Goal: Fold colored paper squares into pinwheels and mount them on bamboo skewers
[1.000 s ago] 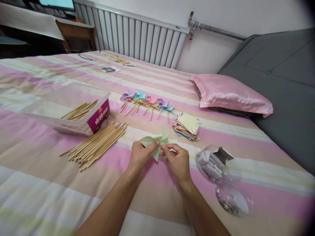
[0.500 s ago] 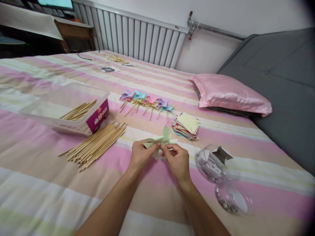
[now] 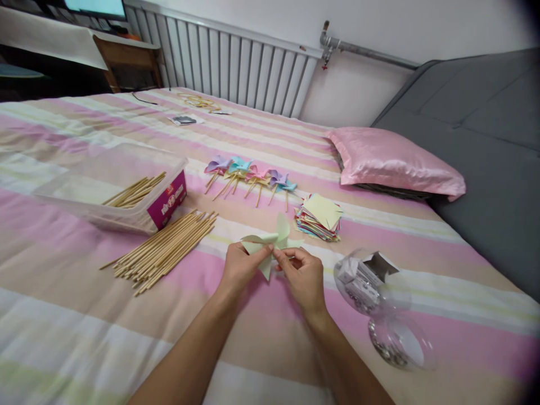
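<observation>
From afar, I look in on a home bedroom: a satiny pink pillow lies on a striped bedspread beside a grey upholstered headboard, with a ribbed white radiator, desk and monitor beyond.

1. The green paper hid most of the left hand's fingers.
2. The thumbs covered the paper's middle, so whatever the right hand pinched there could not be made out.
3. Both forearms ran off the bottom edge.
4. The small metal bits in the round tub were blurred — too small to tell apart.
5. Print on the box's label was too small to read.
6. The pink pillow mostly hid something dark beneath it.
7. The top edge cut off the screen — the right edge, the headboard.
</observation>
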### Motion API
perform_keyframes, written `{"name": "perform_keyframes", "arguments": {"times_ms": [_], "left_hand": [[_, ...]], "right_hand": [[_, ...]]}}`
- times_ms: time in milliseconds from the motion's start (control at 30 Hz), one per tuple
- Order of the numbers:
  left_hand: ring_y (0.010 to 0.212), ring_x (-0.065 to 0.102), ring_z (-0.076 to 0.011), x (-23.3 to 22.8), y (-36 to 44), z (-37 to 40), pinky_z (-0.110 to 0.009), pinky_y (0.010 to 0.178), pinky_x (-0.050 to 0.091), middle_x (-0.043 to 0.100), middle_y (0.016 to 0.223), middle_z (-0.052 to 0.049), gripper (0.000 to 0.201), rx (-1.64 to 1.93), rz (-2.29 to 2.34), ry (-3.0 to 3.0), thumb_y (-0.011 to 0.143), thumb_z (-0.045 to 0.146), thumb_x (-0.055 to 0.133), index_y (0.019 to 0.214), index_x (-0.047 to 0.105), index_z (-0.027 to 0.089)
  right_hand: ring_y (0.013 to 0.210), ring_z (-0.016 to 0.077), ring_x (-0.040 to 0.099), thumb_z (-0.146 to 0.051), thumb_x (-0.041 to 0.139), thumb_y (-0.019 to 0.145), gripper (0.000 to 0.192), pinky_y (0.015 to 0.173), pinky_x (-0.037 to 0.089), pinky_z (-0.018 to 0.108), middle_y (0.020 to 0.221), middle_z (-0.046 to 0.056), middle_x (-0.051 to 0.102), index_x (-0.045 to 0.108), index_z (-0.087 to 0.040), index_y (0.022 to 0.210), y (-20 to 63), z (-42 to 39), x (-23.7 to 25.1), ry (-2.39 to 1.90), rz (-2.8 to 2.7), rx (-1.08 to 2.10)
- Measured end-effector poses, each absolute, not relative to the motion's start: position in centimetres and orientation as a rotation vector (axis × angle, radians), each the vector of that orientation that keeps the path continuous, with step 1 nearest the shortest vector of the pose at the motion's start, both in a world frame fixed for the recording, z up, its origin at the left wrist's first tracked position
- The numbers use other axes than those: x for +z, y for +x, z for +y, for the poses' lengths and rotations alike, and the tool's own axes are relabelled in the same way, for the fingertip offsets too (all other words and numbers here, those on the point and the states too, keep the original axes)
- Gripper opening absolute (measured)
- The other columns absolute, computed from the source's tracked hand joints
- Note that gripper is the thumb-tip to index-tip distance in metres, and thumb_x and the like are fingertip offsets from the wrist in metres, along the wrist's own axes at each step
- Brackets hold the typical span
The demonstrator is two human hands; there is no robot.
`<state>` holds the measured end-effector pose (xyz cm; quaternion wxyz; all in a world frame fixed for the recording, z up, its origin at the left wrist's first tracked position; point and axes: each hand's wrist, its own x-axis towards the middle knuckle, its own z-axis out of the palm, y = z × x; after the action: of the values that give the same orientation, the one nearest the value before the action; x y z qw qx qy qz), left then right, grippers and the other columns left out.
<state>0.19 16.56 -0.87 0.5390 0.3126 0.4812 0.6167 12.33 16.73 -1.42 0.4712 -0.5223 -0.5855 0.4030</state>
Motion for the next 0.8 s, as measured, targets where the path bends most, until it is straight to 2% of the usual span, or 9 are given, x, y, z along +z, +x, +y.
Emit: {"name": "perform_keyframes", "arguments": {"times_ms": [233, 500, 567, 633, 700, 767, 800], "left_hand": [[0.057, 0.057, -0.0150, -1.2, 0.1, 16.6, -0.026, 0.054, 0.043, 0.067, 0.063, -0.004, 0.017, 1.416, 1.123, 0.758, 0.059, 0.025, 0.076, 0.066, 0.069, 0.011], [0.057, 0.058, -0.0133, -0.8, 0.2, 16.5, -0.023, 0.054, 0.044, 0.066, 0.061, -0.002, 0.016, 1.464, 1.116, 0.654, 0.058, 0.022, 0.077, 0.067, 0.068, 0.011], [0.058, 0.060, -0.0135, -0.9, 0.2, 16.5, -0.023, 0.056, 0.045, 0.068, 0.065, -0.003, 0.017, 1.486, 1.067, 0.554, 0.060, 0.023, 0.076, 0.071, 0.068, 0.011], [0.061, 0.061, -0.0135, -1.0, 0.2, 16.5, -0.023, 0.059, 0.047, 0.069, 0.069, -0.003, 0.018, 1.499, 1.012, 0.488, 0.062, 0.023, 0.075, 0.074, 0.068, 0.012], [0.064, 0.062, -0.0138, -1.1, 0.2, 16.5, -0.023, 0.063, 0.048, 0.070, 0.072, -0.004, 0.019, 1.512, 0.970, 0.464, 0.063, 0.022, 0.075, 0.078, 0.068, 0.012], [0.067, 0.063, -0.0145, -1.2, 0.2, 16.5, -0.024, 0.065, 0.048, 0.070, 0.073, -0.005, 0.020, 1.512, 0.947, 0.465, 0.063, 0.022, 0.075, 0.079, 0.069, 0.011], [0.067, 0.063, -0.0149, -1.2, 0.3, 16.5, -0.025, 0.066, 0.048, 0.070, 0.073, -0.005, 0.021, 1.507, 0.941, 0.470, 0.063, 0.022, 0.075, 0.079, 0.069, 0.011]], "right_hand": [[0.050, 0.0150, 0.059, -0.045, 0.062, 0.075, 0.029, 0.049, 0.043, 0.024, 0.061, 0.003, 0.065, 0.067, -0.017, 0.072, 12.4, 16.7, -1.3, -1.316, -1.412, 1.006], [0.053, 0.0158, 0.061, -0.045, 0.064, 0.073, 0.028, 0.051, 0.045, 0.024, 0.056, 0.001, 0.061, 0.062, -0.017, 0.075, 12.3, 16.5, -1.4, -1.318, -1.405, 1.013], [0.051, 0.0138, 0.060, -0.042, 0.068, 0.070, 0.032, 0.050, 0.044, 0.023, 0.067, 0.001, 0.064, 0.058, -0.018, 0.088, 12.1, 16.3, -1.3, -1.289, -1.340, 0.983], [0.052, 0.0107, 0.060, -0.039, 0.072, 0.066, 0.051, 0.051, 0.045, 0.023, 0.093, 0.005, 0.064, 0.049, -0.021, 0.107, 11.9, 16.1, -1.3, -1.232, -1.261, 0.926], [0.057, 0.0102, 0.062, -0.035, 0.074, 0.064, 0.071, 0.055, 0.047, 0.024, 0.112, 0.009, 0.057, 0.037, -0.024, 0.123, 11.7, 16.1, -1.3, -1.176, -1.208, 0.907], [0.067, 0.0129, 0.064, -0.033, 0.073, 0.065, 0.075, 0.061, 0.049, 0.026, 0.111, 0.009, 0.058, 0.033, -0.024, 0.128, 11.5, 16.1, -1.5, -1.128, -1.193, 0.979], [0.071, 0.0145, 0.064, -0.033, 0.072, 0.066, 0.069, 0.064, 0.050, 0.027, 0.107, 0.009, 0.061, 0.038, -0.022, 0.125, 11.4, 16.2, -1.6, -1.104, -1.196, 1.035]]}}
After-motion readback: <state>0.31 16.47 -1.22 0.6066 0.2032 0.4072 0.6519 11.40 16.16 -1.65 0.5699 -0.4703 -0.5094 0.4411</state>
